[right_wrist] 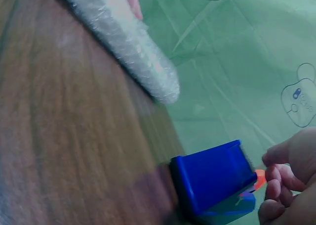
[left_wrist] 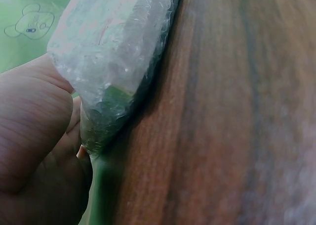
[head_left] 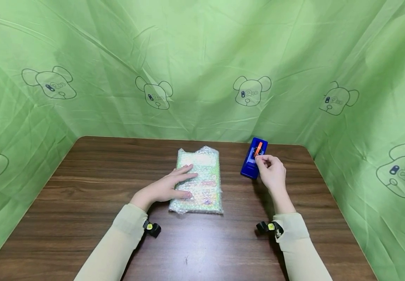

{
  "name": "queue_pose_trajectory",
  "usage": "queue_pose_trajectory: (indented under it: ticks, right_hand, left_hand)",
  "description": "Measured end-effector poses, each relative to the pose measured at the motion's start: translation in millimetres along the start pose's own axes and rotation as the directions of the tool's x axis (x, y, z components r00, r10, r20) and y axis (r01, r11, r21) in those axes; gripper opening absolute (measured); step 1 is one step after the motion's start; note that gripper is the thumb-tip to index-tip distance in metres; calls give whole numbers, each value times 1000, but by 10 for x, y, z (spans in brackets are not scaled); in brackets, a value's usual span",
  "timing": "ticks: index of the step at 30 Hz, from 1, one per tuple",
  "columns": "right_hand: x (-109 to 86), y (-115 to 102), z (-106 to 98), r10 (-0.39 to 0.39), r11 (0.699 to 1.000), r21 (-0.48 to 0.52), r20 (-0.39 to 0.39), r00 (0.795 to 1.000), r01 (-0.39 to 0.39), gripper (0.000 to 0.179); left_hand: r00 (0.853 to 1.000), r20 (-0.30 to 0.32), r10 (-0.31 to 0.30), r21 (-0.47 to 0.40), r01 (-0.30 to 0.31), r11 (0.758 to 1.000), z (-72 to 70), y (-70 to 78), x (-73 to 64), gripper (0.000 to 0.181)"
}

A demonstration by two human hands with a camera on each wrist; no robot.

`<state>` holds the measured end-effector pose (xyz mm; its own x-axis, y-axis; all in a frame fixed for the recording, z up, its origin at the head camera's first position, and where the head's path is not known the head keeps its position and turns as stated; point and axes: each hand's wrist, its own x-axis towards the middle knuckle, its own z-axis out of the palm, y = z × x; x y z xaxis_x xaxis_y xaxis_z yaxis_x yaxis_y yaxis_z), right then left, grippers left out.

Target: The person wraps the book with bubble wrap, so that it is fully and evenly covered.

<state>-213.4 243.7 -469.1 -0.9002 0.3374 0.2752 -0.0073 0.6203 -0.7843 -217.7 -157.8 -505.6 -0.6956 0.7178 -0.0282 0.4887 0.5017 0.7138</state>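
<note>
A flat, colourful green item wrapped in bubble wrap, the package (head_left: pixel 204 187), lies on the table. My left hand (head_left: pixel 167 187) rests on its left side, fingers spread and thumb toward the near end. To the right stands a blue tape dispenser (head_left: pixel 248 168) with an orange tape core (head_left: pixel 259 149); its serrated edge (right_wrist: pixel 247 157) shows in the right wrist view. Over the dispenser, the thumb and forefinger of my right hand (head_left: pixel 272 171) pinch at the tape, whose clear strip is hard to make out. In the left wrist view, the bubble wrap (left_wrist: pixel 113 52) covers the package's corner.
The brown wood-grain table (head_left: pixel 83 187) runs back to a green cloth curtain (head_left: pixel 202 47) printed with bear heads, which also hangs at both sides. Black wrist cameras sit on both sleeves. Table surface shows between the package and the dispenser.
</note>
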Motion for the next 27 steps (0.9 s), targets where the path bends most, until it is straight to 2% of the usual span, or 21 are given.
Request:
queue_pose_trajectory:
  ticks: [2, 7, 11, 18, 22, 27]
  right_hand:
    - [-1, -17, -23, 12, 1000, 21, 7, 1000, -12, 19]
    - [-14, -24, -38, 80, 991, 100, 85, 993, -89, 22]
    - [-42, -50, -50, 116, 987, 103, 106, 988, -127, 25]
    - [-134, -161, -87, 177, 962, 180, 162, 971, -206, 25]
    - [-196, -194, -103, 173, 974, 119, 166, 971, -193, 22]
    - [-266, -199, -115, 137, 990, 25, 119, 983, -141, 17]
  left_hand:
    - [1000, 1, 1, -1, -1, 1000, 0, 5, 4, 76]
    - [1000, 2, 2, -5, -2, 1000, -3, 13, 8, 76]
    - [1000, 4, -2, -9, 2, 1000, -3, 15, 5, 76]
    - [1000, -5, 2, -19, -2, 1000, -5, 5, -13, 76]
    - [1000, -7, 2, -22, -2, 1000, -2, -2, -17, 76]
    - [1000, -6, 2, -26, -2, 1000, 4, -1, -6, 76]
